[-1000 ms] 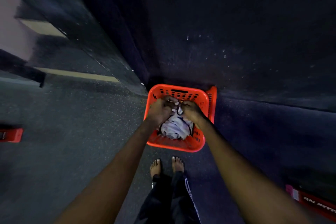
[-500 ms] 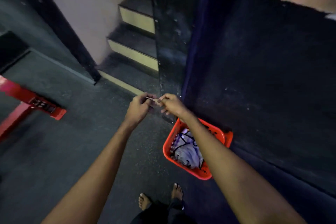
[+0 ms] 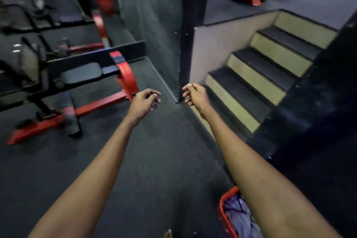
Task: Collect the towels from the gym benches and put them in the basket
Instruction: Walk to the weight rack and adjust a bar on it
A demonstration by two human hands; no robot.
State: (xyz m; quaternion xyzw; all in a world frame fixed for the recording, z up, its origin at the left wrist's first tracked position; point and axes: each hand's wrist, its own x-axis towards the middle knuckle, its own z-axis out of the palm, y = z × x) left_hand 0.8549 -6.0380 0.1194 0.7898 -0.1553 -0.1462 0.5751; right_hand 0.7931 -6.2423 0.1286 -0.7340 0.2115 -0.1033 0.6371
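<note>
Stairs [image 3: 264, 67] right; black pillar [image 3: 190, 31] centre.

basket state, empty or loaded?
Loaded. The orange basket at lower right holds bunched pale towels; the right forearm hides its far side, so fill level is unclear.

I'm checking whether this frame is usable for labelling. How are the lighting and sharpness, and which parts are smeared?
Head view: dim, bluish light throughout. The left hand and right hand read fairly sharp; the red-framed bench at left and the machines behind it are motion-smeared. The stairs bow from wide-angle distortion. The basket is cut by the frame's bottom edge.
</note>
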